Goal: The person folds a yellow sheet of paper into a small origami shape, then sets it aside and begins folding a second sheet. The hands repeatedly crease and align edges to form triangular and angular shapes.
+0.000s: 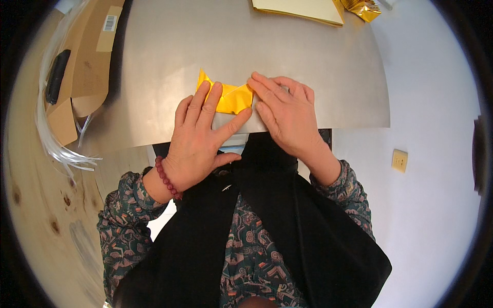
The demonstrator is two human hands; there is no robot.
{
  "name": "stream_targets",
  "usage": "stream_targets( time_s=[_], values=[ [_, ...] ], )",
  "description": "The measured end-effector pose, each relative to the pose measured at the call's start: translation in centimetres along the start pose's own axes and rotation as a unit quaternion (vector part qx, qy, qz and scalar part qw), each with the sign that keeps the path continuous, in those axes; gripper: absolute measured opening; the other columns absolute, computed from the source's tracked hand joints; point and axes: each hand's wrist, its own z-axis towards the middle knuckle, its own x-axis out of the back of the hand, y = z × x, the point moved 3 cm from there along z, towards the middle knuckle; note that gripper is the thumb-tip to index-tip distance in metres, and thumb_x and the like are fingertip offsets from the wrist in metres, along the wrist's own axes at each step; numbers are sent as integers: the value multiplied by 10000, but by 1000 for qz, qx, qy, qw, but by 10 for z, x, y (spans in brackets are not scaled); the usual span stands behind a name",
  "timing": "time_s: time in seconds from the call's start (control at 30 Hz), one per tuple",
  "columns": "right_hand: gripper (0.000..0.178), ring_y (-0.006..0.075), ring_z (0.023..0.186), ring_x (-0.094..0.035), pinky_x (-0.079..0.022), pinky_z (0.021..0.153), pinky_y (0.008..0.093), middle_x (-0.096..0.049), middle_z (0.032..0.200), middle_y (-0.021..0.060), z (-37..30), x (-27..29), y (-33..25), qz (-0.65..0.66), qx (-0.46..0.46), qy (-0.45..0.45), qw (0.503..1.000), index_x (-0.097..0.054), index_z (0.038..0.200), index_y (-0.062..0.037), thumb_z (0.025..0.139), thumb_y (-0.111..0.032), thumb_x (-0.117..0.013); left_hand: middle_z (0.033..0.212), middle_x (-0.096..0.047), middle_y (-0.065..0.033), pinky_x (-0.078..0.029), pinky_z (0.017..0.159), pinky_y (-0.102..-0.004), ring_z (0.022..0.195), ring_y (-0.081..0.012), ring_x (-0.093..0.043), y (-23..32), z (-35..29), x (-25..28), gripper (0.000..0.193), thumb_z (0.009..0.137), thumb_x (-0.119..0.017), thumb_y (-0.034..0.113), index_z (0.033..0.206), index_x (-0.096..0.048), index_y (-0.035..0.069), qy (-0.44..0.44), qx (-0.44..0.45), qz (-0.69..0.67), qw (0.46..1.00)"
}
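A small folded piece of shiny gold foil paper (pixel 235 98) lies on the metal tabletop close to its front edge. Its upper left corner sticks up in a point, and a diagonal fold crosses its right half. My left hand (pixel 197 131) rests over its left part, fingers spread and pressing it down, with the index finger reaching along its lower edge. At the paper's right end, my right hand (pixel 290 113) has its fingers closed together on the edge; the contact at the fingertips is partly hidden.
A stack of cream sheets with gold edges (pixel 303 10) lies at the far side, beside crumpled or folded gold foil pieces (pixel 363 8). To the left stand an opened cardboard box (pixel 90 56), a black object (pixel 57 77) and clear plastic strips (pixel 49 128). A white wall borders the right.
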Motion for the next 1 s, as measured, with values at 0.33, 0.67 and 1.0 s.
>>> stream_targets(
  time_s=[0.33, 0.67, 1.0],
  values=[
    [364, 311, 1392, -621, -447, 1204, 515, -704, 1429, 112, -8, 4, 0, 131, 72, -6, 989, -684, 1379, -76, 1019, -130, -677, 1708, -351, -269, -302, 1254, -570, 1576, -465, -333, -2, -2, 0, 961, 789, -912, 479, 1634, -518, 245, 21, -16, 9, 1000],
    [333, 306, 1428, -601, -430, 1240, 514, -682, 1463, 105, -10, 7, 7, 95, 127, -58, 986, -726, 1346, -136, 1017, -186, -722, 1732, -357, -226, -300, 1265, -547, 1613, -421, -315, -7, -5, -5, 1081, 813, -894, 474, 1661, -399, 22, 22, 5, -2, 1000],
    [380, 284, 1439, -564, -398, 1263, 544, -689, 1416, 69, -1, 15, 2, 36, 183, -65, 980, -735, 1326, -157, 948, -187, -762, 1725, -371, -221, -326, 1260, -550, 1594, -410, -346, -10, -4, -3, 1114, 745, -936, 469, 1636, -439, 20, 25, -3, -2, 1000]
  ],
)
